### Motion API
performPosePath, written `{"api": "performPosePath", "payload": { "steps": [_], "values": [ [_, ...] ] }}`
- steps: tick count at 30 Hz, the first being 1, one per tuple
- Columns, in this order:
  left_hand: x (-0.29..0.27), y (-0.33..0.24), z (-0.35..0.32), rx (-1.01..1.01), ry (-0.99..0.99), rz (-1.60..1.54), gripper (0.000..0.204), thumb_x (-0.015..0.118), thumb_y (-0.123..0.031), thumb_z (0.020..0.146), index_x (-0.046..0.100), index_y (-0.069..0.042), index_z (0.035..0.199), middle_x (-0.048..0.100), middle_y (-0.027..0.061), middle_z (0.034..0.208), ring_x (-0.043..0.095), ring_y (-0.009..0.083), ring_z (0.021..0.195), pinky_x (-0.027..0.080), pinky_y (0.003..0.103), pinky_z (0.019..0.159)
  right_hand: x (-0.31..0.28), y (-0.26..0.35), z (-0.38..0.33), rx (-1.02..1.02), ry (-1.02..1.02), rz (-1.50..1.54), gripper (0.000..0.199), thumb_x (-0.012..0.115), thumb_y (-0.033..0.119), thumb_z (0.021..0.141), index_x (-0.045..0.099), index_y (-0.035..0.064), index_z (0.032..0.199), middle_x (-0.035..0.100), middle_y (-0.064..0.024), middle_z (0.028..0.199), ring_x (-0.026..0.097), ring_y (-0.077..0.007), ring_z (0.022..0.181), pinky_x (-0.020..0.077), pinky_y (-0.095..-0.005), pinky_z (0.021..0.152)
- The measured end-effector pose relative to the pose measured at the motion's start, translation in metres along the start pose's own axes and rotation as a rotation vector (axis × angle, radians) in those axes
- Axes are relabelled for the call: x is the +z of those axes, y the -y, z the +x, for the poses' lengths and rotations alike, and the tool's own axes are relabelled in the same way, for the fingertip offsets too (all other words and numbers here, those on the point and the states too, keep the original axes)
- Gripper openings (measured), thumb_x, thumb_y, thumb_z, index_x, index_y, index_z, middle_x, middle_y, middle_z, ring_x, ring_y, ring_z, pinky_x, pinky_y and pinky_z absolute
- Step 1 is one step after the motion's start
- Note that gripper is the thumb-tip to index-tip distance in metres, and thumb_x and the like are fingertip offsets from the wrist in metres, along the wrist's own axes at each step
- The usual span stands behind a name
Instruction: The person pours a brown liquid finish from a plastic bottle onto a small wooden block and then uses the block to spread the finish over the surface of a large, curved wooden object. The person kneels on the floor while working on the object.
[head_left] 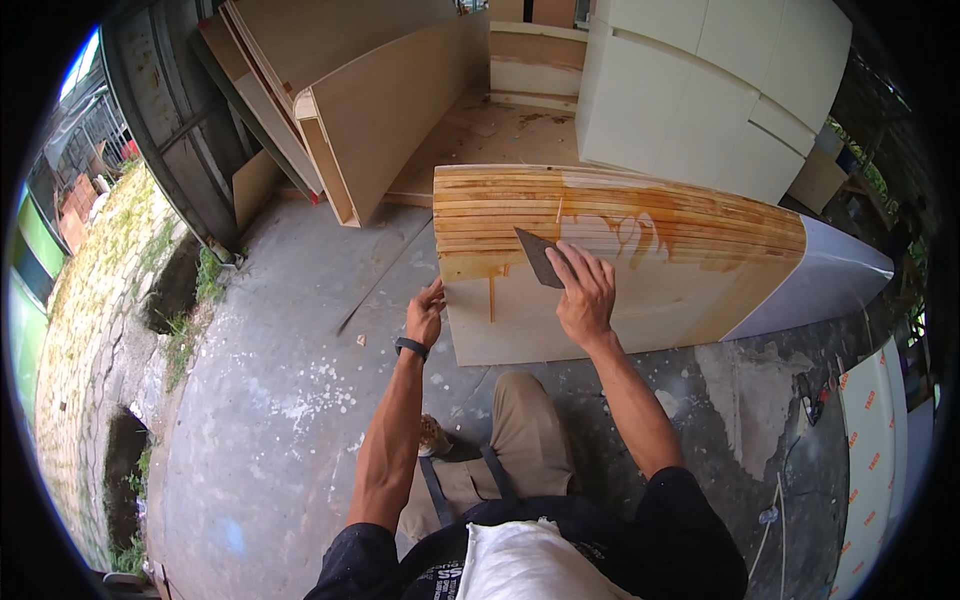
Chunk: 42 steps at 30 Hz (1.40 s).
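In front of me a long pale wooden panel [570, 310] stands on the floor, its upper part scored with parallel slits. Wet-looking amber glue [690, 215] coats much of that slitted part, with drips running down at the left. My right hand [588, 296] is closed on a dark, flat scraper [538, 258], its blade against or just over the panel's face; which, I cannot tell. At the panel's left edge, my left hand [426, 316] grips with its fingers, partly hidden by the edge. A dark band circles the left wrist.
Large plywood panels [390, 120] lean at the back left. A white cabinet [690, 90] stands behind the glued panel. A white-lilac sheet [810, 280] adjoins the panel's right end. A printed board [870, 460] and a cable [770, 515] are at the right on the concrete floor [270, 420].
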<state>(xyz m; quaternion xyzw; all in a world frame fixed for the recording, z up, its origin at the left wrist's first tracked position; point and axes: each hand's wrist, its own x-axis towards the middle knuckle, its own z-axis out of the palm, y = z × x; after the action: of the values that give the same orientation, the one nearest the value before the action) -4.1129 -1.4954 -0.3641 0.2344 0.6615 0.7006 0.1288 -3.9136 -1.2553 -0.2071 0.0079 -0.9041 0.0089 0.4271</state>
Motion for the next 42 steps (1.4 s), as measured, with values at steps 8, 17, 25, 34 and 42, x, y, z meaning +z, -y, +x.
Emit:
{"api": "performPosePath", "payload": {
  "steps": [8,17,25,34,42],
  "values": [
    [0.001,0.014,0.001,-0.017,-0.053,-0.043,0.062,0.037,0.01,0.094,0.053,-0.009,0.15,0.066,0.015,0.132,0.058,0.0268,0.129,0.047,0.036,0.109,-0.046,-0.08,0.088,0.1,0.07,0.129,0.039,0.061,-0.005,0.09,0.071,0.0086,0.126,0.073,-0.0083,0.123,0.064,-0.0266,0.114,0.0412,-0.0418,0.099],
    [-0.007,0.008,0.003,-0.005,0.043,0.128,0.066,0.044,0.009,0.092,0.051,-0.014,0.154,0.058,0.0037,0.133,0.057,0.0213,0.126,0.05,0.036,0.104,-0.021,-0.111,0.115,0.08,0.227,0.036,0.043,0.056,-0.009,0.088,0.075,0.0098,0.122,0.073,-0.0074,0.123,0.063,-0.0248,0.117,0.0368,-0.0397,0.103],
    [0.0,0.003,-0.003,-0.014,-0.011,0.009,0.061,0.044,0.005,0.096,0.051,-0.015,0.153,0.061,0.0074,0.117,0.058,0.0137,0.104,0.048,0.026,0.089,-0.028,-0.105,0.122,0.121,0.271,0.024,0.039,0.055,-0.007,0.089,0.076,0.0091,0.118,0.074,-0.0088,0.121,0.064,-0.0259,0.115,0.037,-0.0391,0.102],
    [0.004,0.004,-0.001,0.029,-0.032,0.015,0.054,0.045,0.001,0.098,0.054,-0.011,0.149,0.057,0.0034,0.106,0.052,0.0125,0.088,0.048,0.026,0.079,-0.017,-0.113,0.121,0.105,0.23,0.06,0.039,0.056,-0.007,0.09,0.076,0.0089,0.119,0.073,-0.009,0.124,0.063,-0.0276,0.116,0.0379,-0.0404,0.103],
    [0.001,-0.001,-0.003,0.036,-0.049,0.141,0.052,0.046,0.0,0.097,0.053,-0.01,0.148,0.051,0.003,0.094,0.052,0.0127,0.084,0.049,0.028,0.079,-0.027,-0.107,0.121,0.134,0.271,0.08,0.039,0.054,-0.008,0.09,0.077,0.0082,0.117,0.075,-0.0109,0.114,0.067,-0.0308,0.104,0.043,-0.0437,0.1]
  ]
}}
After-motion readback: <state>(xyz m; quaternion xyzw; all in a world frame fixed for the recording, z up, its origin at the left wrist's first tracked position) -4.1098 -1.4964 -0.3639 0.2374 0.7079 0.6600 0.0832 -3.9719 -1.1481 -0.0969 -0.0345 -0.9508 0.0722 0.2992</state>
